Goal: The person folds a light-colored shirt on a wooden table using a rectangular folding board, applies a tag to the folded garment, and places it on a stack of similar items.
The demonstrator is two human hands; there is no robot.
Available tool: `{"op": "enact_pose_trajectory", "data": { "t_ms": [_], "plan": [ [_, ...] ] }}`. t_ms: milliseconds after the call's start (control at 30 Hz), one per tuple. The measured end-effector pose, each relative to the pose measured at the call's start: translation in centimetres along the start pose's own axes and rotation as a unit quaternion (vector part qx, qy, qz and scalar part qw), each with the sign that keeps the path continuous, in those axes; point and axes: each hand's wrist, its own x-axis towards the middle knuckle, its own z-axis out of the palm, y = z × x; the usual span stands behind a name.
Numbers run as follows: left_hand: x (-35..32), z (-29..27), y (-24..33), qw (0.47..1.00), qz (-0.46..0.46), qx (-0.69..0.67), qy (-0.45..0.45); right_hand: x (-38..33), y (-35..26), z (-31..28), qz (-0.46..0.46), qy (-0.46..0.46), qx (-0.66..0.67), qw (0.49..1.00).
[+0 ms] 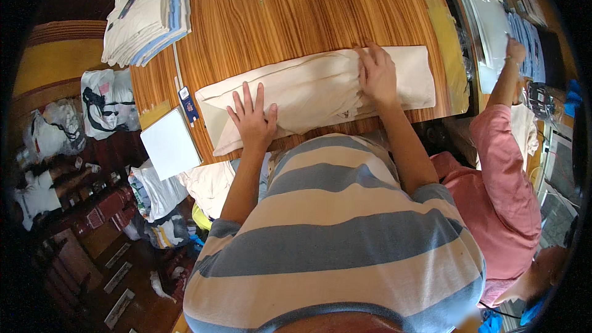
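Note:
A cream cloth garment (308, 95), folded into a long strip, lies across the wood-grain table (296, 6) in front of me. My left hand (253, 120) rests flat on its left part with the fingers spread. On the right part is my right hand (377, 77), its fingers bent, a little apart and slightly blurred at the tips. The cloth is wrinkled beside that hand. Whether any fabric is pinched under its palm is hidden.
Stacks of folded cream and blue garments (148, 18) stand at the table's far left. A white board (171, 143) and a dark blue tag (187, 105) lie at its left edge. On the right, a co-worker in a pink shirt (499, 191) reaches toward more folded clothes (524, 46).

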Motion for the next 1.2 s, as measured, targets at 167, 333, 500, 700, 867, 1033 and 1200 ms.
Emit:
{"op": "enact_pose_trajectory", "data": {
  "t_ms": [167, 333, 500, 700, 867, 1033, 1200],
  "plan": [
    [2.0, 1.8, -0.6, 1.0, 0.013, 0.014, -0.011, -1.2, 2.3, 0.0, -0.028, -0.135, -0.064, 0.988],
    [6.7, 2.1, -0.6, 0.996, 0.087, 0.014, -0.028, -3.7, 12.7, -7.1, 0.087, -0.116, -0.164, 0.976],
    [18.0, 4.2, -1.0, 0.976, 0.207, 0.05, -0.046, -7.4, 12.1, -7.2, 0.171, -0.077, -0.209, 0.96],
    [30.1, 3.2, -2.5, 0.951, 0.299, 0.043, 0.062, -11.1, 4.6, -8.5, 0.163, -0.113, -0.115, 0.973],
    [17.5, 3.7, 9.7, 0.933, 0.307, -0.188, 0.019, -13.0, 5.1, -10.2, 0.147, -0.088, -0.091, 0.981],
    [0.7, 4.3, 20.8, 0.853, 0.476, -0.126, -0.173, -12.9, 5.2, -10.8, 0.143, -0.086, -0.047, 0.985],
    [-2.0, 5.8, 21.8, 0.887, 0.442, -0.107, -0.081, -12.1, 2.8, -13.2, 0.037, -0.227, -0.003, 0.973]
  ]
}}
